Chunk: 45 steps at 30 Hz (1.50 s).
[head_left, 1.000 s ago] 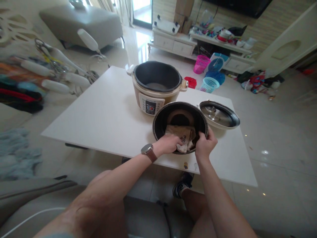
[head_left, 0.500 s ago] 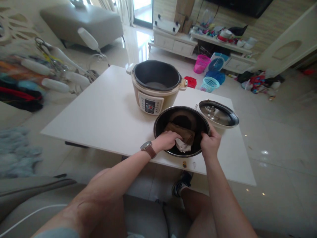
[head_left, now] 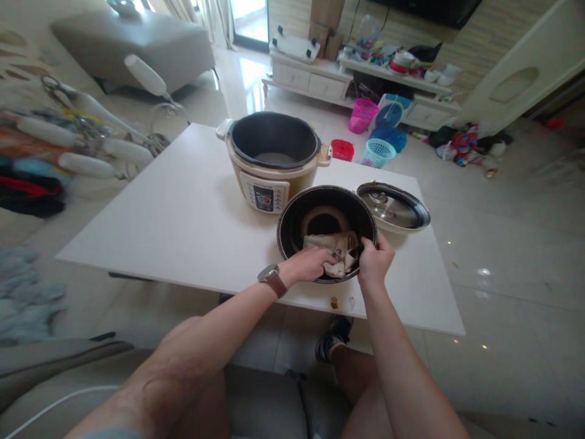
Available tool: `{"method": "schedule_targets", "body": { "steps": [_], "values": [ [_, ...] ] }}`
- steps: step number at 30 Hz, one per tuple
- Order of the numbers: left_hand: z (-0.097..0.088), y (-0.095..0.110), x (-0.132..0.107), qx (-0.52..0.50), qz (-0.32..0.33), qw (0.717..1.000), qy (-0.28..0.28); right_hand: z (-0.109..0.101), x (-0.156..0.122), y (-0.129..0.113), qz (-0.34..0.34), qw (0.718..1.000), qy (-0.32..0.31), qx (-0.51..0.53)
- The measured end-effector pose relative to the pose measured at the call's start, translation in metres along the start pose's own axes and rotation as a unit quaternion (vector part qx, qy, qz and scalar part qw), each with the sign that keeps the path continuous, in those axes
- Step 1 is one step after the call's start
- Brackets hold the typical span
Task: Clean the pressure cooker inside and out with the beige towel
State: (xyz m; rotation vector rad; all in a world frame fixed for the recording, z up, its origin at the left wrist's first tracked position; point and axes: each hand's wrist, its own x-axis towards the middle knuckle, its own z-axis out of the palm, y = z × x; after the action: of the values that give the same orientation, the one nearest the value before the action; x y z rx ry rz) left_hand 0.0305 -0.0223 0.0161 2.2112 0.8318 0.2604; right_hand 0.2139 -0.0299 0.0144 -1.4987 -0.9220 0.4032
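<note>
The dark pot (head_left: 325, 223) has come up slightly toward the cooker (head_left: 274, 175) since half a second ago, and the cloth (head_left: 340, 245) inside now shows paler. From where I stand, the left hand (head_left: 307, 264) reaches in, its grip closed on the cloth; the right hand (head_left: 375, 261) clasps the pot's rim, seemingly to steady it. The pot tips its mouth nearward, probably to keep the inside reachable; whether it touches the table (head_left: 173, 219) I can't tell. Beyond, the lid (head_left: 393, 208) lies inner side up, and the cooker stands back, perhaps leaving elbow room.
</note>
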Motion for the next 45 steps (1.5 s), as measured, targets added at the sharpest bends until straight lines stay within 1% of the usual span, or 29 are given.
{"method": "schedule_targets", "body": {
  "steps": [2,3,6,8,11,13,15,16,17,19,20,21,22,23,24,25,27,28,30,31,32,35,38,41,43,44,45],
  "values": [
    [-0.002,0.001,-0.003,0.037,-0.016,0.999,-0.009,-0.008,0.007,-0.003,-0.011,1.0,0.001,-0.016],
    [-0.002,0.002,-0.005,0.05,-0.021,0.998,-0.013,-0.012,0.011,-0.005,-0.017,0.999,-0.009,-0.026],
    [-0.001,0.005,-0.01,0.085,-0.029,0.996,-0.025,-0.022,0.019,-0.009,-0.026,0.997,-0.068,-0.036],
    [0.001,0.003,-0.011,0.104,-0.03,0.994,-0.029,-0.026,0.02,-0.011,-0.02,0.995,-0.091,-0.027],
    [0.002,-0.004,-0.01,0.095,-0.031,0.995,-0.015,-0.025,0.015,-0.013,-0.013,0.997,-0.079,-0.017],
    [0.001,-0.01,-0.008,0.051,-0.034,0.998,0.012,-0.022,0.01,-0.015,-0.021,0.997,-0.073,-0.013],
    [-0.003,-0.016,-0.006,-0.02,-0.039,0.998,0.054,-0.018,0.005,-0.017,-0.034,0.997,-0.073,-0.006],
    [-0.005,-0.018,-0.005,-0.065,-0.041,0.993,0.085,-0.016,0.003,-0.018,-0.039,0.997,-0.073,-0.003],
    [-0.007,-0.02,-0.004,-0.111,-0.044,0.985,0.125,-0.015,0.001,-0.019,-0.041,0.997,-0.072,0.0],
    [-0.011,-0.021,-0.002,-0.182,-0.055,0.953,0.236,-0.013,-0.001,-0.019,-0.04,0.997,-0.07,0.004],
    [-0.012,-0.021,-0.001,-0.195,-0.064,0.933,0.296,-0.012,-0.001,-0.018,-0.039,0.997,-0.068,0.006],
    [-0.012,-0.02,0.0,-0.192,-0.069,0.917,0.342,-0.011,-0.001,-0.017,-0.036,0.997,-0.064,0.007],
    [-0.011,-0.019,0.0,-0.174,-0.068,0.91,0.369,-0.01,-0.001,-0.017,-0.034,0.998,-0.061,0.008],
    [-0.009,-0.017,0.001,-0.149,-0.06,0.914,0.372,-0.009,-0.002,-0.016,-0.032,0.998,-0.057,0.007],
    [-0.006,-0.016,0.001,-0.119,-0.047,0.927,0.352,-0.008,-0.002,-0.016,-0.031,0.998,-0.054,0.006],
    [-0.002,-0.014,0.002,-0.09,-0.028,0.946,0.311,-0.007,-0.002,-0.015,-0.03,0.998,-0.053,0.006],
    [0.006,-0.011,0.003,-0.038,0.013,0.98,0.195,-0.006,-0.002,-0.015,-0.032,0.998,-0.051,0.008],
    [0.009,-0.009,0.003,-0.016,0.026,0.99,0.135,-0.006,-0.002,-0.014,-0.032,0.998,-0.047,0.009],
    [0.012,-0.006,0.004,0.022,0.03,0.999,0.038,-0.006,-0.002,-0.012,-0.026,0.999,-0.036,0.008],
    [0.011,-0.005,0.003,0.038,0.02,0.999,0.007,-0.007,-0.002,-0.01,-0.02,0.999,-0.029,0.006],
    [0.009,-0.004,0.003,0.051,0.002,0.999,-0.011,-0.008,-0.002,-0.009,-0.013,1.0,-0.023,0.004],
    [0.0,-0.005,0.0,0.077,-0.048,0.995,-0.028,-0.009,-0.003,-0.004,0.007,1.0,-0.01,0.002],
    [-0.005,-0.007,-0.004,0.067,-0.074,0.995,-0.004,-0.008,-0.006,-0.005,0.003,1.0,-0.013,-0.003],
    [-0.003,-0.005,-0.006,-0.02,-0.069,0.996,0.05,-0.003,-0.011,-0.011,-0.015,1.0,-0.023,-0.003],
    [0.0,0.0,-0.006,-0.1,-0.042,0.99,0.093,0.001,-0.015,-0.015,-0.022,1.0,-0.02,-0.002],
    [0.0,0.002,-0.006,-0.133,-0.028,0.985,0.108,0.004,-0.017,-0.016,-0.024,1.0,-0.016,-0.002],
    [0.0,0.004,-0.006,-0.154,-0.016,0.982,0.111,0.006,-0.018,-0.016,-0.026,1.0,-0.009,-0.002]
  ]
}}
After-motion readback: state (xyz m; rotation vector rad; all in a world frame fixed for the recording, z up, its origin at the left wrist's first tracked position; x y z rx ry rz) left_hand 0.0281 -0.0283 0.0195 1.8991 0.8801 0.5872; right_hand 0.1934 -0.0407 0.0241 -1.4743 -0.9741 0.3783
